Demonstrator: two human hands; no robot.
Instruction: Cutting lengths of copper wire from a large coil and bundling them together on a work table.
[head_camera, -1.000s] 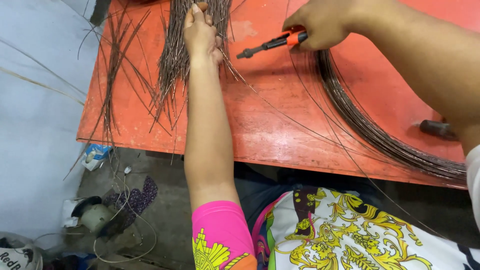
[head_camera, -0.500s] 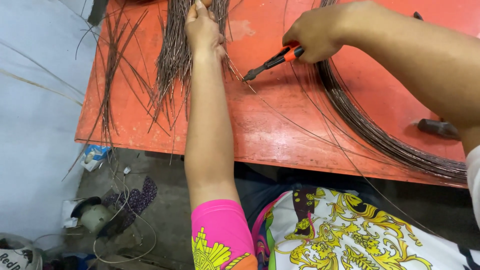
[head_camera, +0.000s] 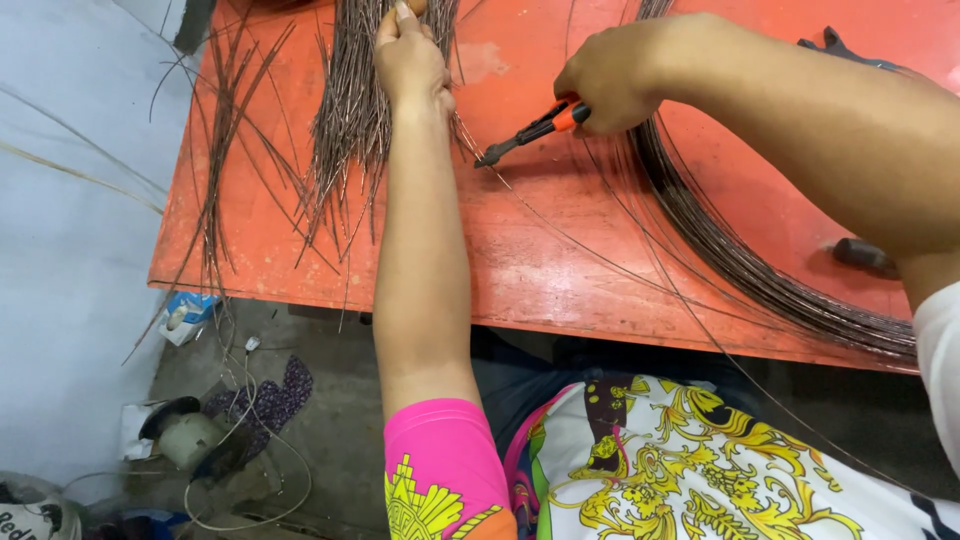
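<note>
My left hand (head_camera: 408, 62) is closed on a bundle of cut brown wire pieces (head_camera: 350, 110) lying on the orange table (head_camera: 520, 260). My right hand (head_camera: 615, 85) grips orange-handled cutting pliers (head_camera: 530, 130); their dark jaws point left and down, close to my left wrist, at a thin wire strand. A large coil of brown wire (head_camera: 740, 260) curves under my right forearm toward the table's near right edge.
Loose wire pieces (head_camera: 225, 150) lie scattered at the table's left side. A dark tool handle (head_camera: 865, 255) rests at the right. Below the left edge, on the floor, are a small box (head_camera: 185, 315), cloth and a cable.
My right hand has lowered and swung the pliers left, bringing their jaws down near my left wrist. My left hand has stayed on the wire bundle.
</note>
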